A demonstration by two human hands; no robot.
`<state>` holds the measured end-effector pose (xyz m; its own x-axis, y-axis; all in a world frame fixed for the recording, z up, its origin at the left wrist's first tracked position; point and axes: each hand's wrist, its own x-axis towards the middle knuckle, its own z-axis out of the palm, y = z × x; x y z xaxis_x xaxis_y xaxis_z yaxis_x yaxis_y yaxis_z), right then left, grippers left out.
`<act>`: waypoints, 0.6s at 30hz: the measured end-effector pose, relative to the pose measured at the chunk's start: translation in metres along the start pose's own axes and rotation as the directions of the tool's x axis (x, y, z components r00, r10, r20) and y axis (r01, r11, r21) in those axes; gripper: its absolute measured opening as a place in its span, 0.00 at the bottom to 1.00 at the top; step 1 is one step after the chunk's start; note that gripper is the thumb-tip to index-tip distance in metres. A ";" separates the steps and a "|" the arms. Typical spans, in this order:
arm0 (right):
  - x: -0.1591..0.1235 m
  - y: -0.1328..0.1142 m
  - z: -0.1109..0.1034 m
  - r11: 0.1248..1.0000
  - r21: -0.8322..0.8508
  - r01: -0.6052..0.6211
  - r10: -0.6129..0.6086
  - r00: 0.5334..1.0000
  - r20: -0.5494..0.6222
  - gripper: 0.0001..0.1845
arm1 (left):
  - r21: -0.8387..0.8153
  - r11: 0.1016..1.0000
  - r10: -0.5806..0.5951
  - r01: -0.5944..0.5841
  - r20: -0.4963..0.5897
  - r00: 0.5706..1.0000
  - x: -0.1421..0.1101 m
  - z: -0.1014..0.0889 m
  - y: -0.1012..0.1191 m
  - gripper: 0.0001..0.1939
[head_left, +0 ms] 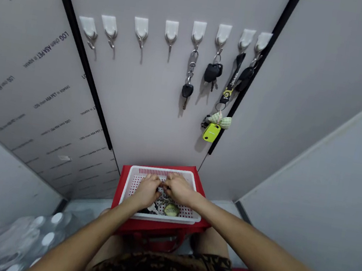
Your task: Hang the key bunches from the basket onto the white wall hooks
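Observation:
Both hands are inside a white plastic basket (129, 187), fingertips close together near its middle. My left hand (149, 191) is bent into a pinch on small dark keys, mostly hidden by the fingers. My right hand (177, 189) curls over the same keys from the other side, its fingers closed. Just below the hands lies an oval yellow-green key tag (172, 210), with metal rings above it. A silver key (153, 208) rests left of the tag, beside something dark partly covered by my left hand.
The basket stands on a red box (121, 185) against the wall. White hooks run above; the left ones (140, 28) are bare, while the right ones hold a black key (187, 91), car keys (213, 73) and a lanyard with a lime fob (211, 132). Bottles (47, 239) stand lower left.

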<state>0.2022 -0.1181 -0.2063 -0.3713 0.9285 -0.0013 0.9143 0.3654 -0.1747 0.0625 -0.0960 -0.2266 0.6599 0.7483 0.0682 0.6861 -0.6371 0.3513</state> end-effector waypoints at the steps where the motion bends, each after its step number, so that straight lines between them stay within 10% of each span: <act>1: 0.001 0.001 -0.004 0.998 0.060 -0.020 0.022 0.999 -0.028 0.09 | -0.057 0.998 -0.003 0.003 -0.008 1.000 -0.001 -0.002 0.000 0.13; 9: 0.001 0.003 -0.071 0.848 0.529 -0.028 0.161 0.965 -0.207 0.06 | -0.716 0.693 -0.005 -0.089 -0.128 0.992 0.012 -0.031 0.021 0.19; 18: 0.028 -0.014 -0.165 0.727 0.673 0.135 0.194 0.900 -0.390 0.07 | -0.834 0.531 -0.117 -0.147 -0.244 0.963 0.044 -0.117 0.032 0.08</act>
<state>0.2057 -0.0867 -0.0410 -0.0934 0.9324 0.3493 0.5059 0.3466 -0.7899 0.0781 -0.0618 -0.1026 0.4804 0.8399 0.2526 0.0115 -0.2940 0.9557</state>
